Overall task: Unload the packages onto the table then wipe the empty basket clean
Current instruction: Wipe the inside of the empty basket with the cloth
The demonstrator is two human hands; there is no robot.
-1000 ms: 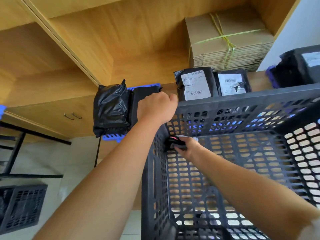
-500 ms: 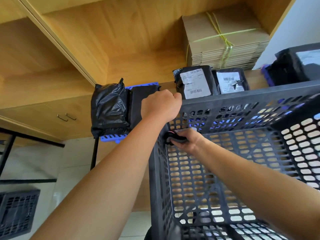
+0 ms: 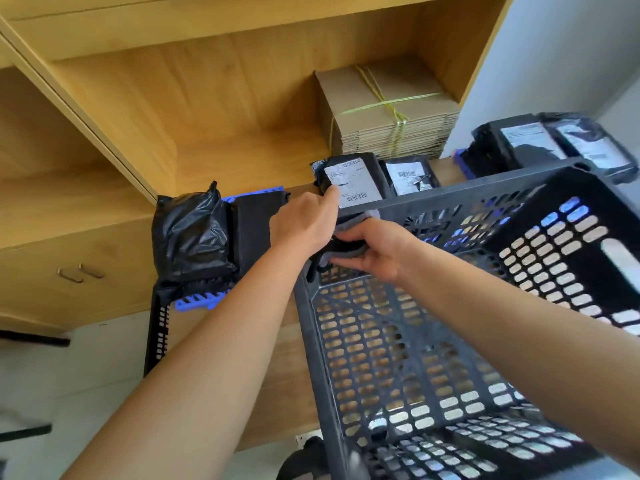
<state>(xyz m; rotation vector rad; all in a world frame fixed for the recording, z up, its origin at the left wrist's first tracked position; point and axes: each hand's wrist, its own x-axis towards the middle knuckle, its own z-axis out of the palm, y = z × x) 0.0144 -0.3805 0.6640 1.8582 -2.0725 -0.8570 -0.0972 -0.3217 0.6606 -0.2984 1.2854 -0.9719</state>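
Observation:
The dark grey perforated basket (image 3: 450,341) is tilted toward me, empty inside. My left hand (image 3: 301,230) sits at its upper left corner, fingers curled over the rim and the index finger stretched out toward a labelled package. My right hand (image 3: 377,252) grips a grey cloth (image 3: 353,221) and presses it on that same corner, touching my left hand. Two black packages with white labels (image 3: 349,181) (image 3: 410,174) lie on the wooden table (image 3: 242,157) just behind the rim. More black packages (image 3: 554,143) lie at the right.
A black plastic bag (image 3: 190,233) and a flat black parcel sit on a blue crate (image 3: 201,299) at the left. A tied stack of flat cardboard boxes (image 3: 388,116) stands in the wooden shelf behind. Cabinet doors with handles (image 3: 79,271) are at the far left.
My right hand has moved the cloth up from the inner wall to the rim corner. My left hand's index finger has straightened. The basket has shifted right and the view has tilted.

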